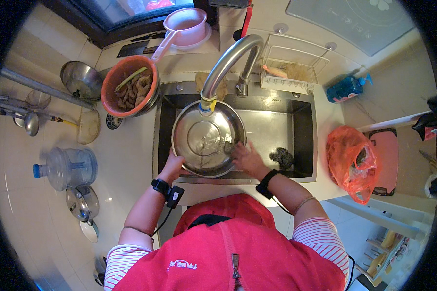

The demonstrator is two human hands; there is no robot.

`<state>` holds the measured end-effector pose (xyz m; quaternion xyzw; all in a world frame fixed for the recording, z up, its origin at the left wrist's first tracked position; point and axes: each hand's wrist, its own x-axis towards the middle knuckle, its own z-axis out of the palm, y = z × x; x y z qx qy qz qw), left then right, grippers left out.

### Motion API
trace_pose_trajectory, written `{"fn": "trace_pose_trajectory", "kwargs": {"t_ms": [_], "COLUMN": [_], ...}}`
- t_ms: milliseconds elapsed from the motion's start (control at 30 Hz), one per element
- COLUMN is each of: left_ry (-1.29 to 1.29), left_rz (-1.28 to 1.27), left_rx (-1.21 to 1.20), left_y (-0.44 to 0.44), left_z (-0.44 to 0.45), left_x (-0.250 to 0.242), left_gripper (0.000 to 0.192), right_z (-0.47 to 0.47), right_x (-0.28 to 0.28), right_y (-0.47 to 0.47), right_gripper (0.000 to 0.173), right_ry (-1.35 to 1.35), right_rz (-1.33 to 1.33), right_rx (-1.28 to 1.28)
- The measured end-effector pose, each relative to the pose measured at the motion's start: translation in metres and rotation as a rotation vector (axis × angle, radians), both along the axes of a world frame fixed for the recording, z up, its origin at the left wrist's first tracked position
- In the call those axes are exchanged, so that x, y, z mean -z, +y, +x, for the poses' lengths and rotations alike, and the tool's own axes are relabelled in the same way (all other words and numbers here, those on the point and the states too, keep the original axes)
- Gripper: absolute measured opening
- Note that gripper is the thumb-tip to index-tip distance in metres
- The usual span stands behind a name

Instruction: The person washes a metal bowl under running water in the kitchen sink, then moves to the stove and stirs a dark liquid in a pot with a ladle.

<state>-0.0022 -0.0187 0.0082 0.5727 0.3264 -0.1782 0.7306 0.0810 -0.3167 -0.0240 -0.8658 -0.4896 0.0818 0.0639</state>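
A round stainless steel basin point(200, 142) is in the left part of the sink point(269, 125), under the mouth of the curved metal faucet point(227, 60). My left hand point(172, 166) grips the basin's near left rim, thumb on top. At its right side, my right hand point(249, 158) reaches over the rim with the fingertips at the inner wall. That hand is blurred, and whether a dark patch by its fingertips is an object or a reflection is unclear. A dark mesh scouring pad point(281, 158) lies on the sink floor to the right.
Left of the sink, an orange-red plastic basket point(107, 87) holds ginger-like roots and a green stalk. A pink dipper point(185, 23) stands behind it. A wire rack point(289, 78), a blue pump bottle point(345, 89) and a red plastic bag point(344, 156) are at right. A water jug point(73, 169) lies at left.
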Motion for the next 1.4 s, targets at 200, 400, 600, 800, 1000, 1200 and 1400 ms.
{"fn": "trace_pose_trajectory", "kwargs": {"t_ms": [200, 400, 600, 800, 1000, 1200, 1400], "left_ry": [0.164, 0.302, 0.355, -0.025, 0.061, 0.056, 0.013], "left_rz": [-0.148, -0.301, -0.488, 0.357, -0.011, -0.289, -0.095], "left_rx": [0.028, 0.116, 0.158, 0.533, 0.812, 0.558, 1.000], "left_y": [-0.006, -0.011, -0.028, -0.055, -0.042, -0.019, -0.020], "left_z": [-0.016, -0.015, 0.001, 0.032, 0.035, 0.022, 0.022], "left_x": [0.023, 0.014, 0.047, 0.048, 0.035, 0.062, 0.059], "left_gripper": [0.033, 0.033, 0.032, 0.037, 0.036, 0.032, 0.026], "right_z": [0.067, 0.094, 0.105, 0.094, 0.116, 0.136, 0.153], "right_x": [0.012, -0.015, -0.081, -0.122, -0.128, -0.136, -0.132], "right_y": [-0.007, -0.024, -0.042, -0.023, 0.040, 0.087, 0.078], "right_gripper": [0.018, 0.037, 0.044, 0.042, 0.033, 0.024, 0.019], "right_ry": [0.095, 0.450, 0.696, 0.428, 0.413, 0.516, 0.649], "right_rz": [0.227, 0.398, 0.191, 0.385, 0.134, 0.084, -0.068], "right_rx": [0.407, 0.848, 0.839, 0.655, 0.629, 0.655, 0.776]}}
